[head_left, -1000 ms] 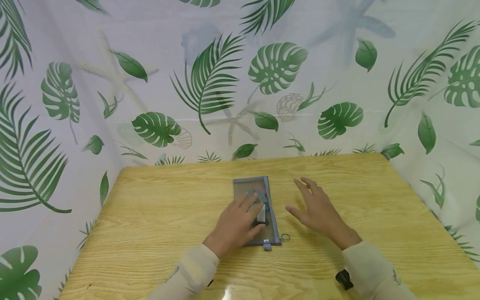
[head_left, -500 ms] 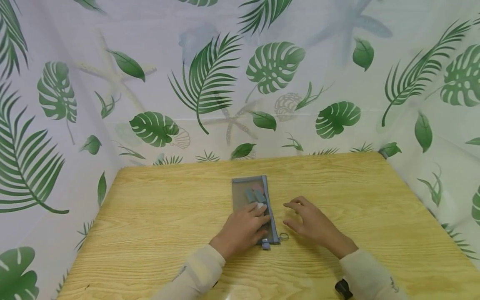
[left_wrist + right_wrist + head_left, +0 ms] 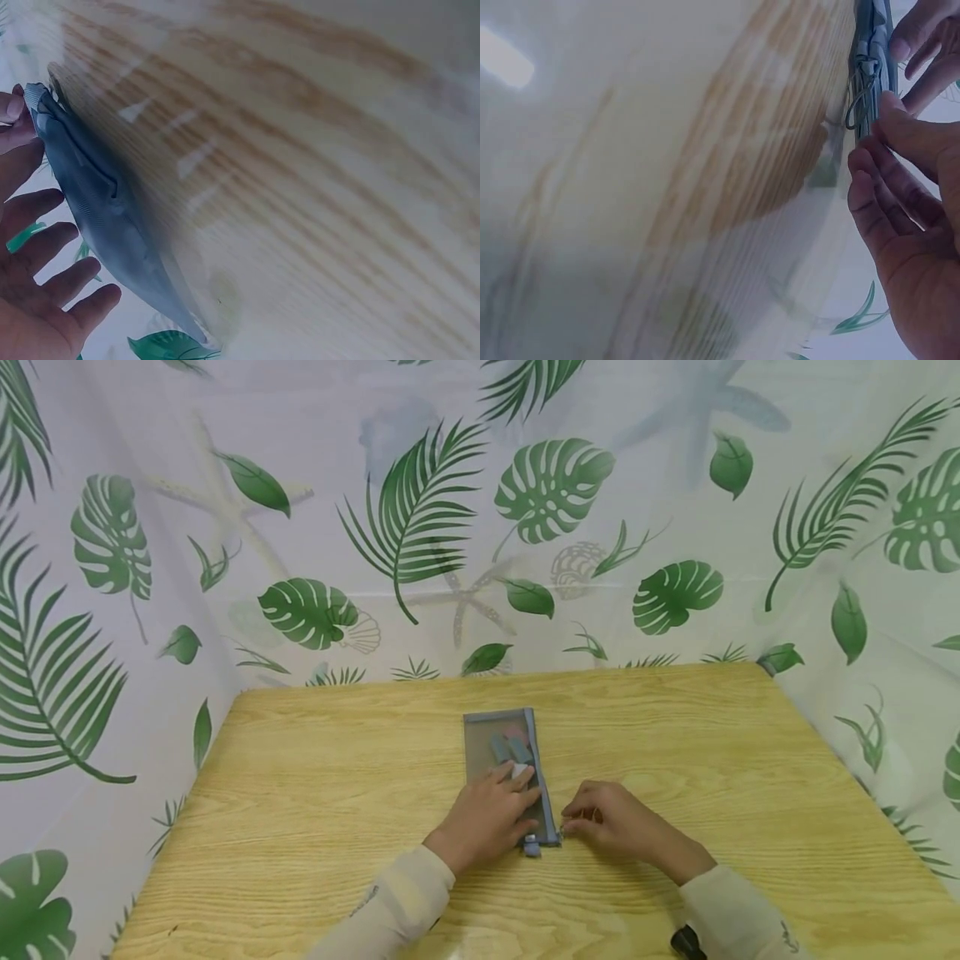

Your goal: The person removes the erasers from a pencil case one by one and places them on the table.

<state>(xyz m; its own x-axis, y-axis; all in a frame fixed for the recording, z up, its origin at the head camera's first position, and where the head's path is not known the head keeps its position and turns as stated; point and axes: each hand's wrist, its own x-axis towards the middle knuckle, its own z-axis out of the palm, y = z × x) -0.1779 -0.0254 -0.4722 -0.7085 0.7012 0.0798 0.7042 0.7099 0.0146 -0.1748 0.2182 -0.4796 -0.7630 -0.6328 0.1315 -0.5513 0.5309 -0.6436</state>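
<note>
A flat grey-blue mesh zip pouch (image 3: 483, 745) lies on the table, its zipper edge to the right. Through the mesh show two grey-blue pieces (image 3: 517, 749), something pinkish and a white piece by the fingertips. My left hand (image 3: 483, 814) rests on the lower part of the pouch, its fingers spread and pressing down. In the left wrist view those fingers lie along the pouch (image 3: 105, 202). At the pouch's lower right corner my right hand (image 3: 622, 822) pinches the zipper pull ring (image 3: 850, 112) between thumb and forefinger. The fingers partly hide the ring.
The pouch's small fabric tab (image 3: 532, 847) sticks out at its near edge. Wood-grain tabletop (image 3: 337, 777) surrounds it on all sides. A white leaf-print cloth (image 3: 450, 527) hangs behind and beside the table. A black object (image 3: 686, 942) shows by the right sleeve.
My right hand has come down and towards the pouch's corner, and its fingers have closed on the pull ring. My left hand has slid nearer along the pouch, uncovering the pieces inside.
</note>
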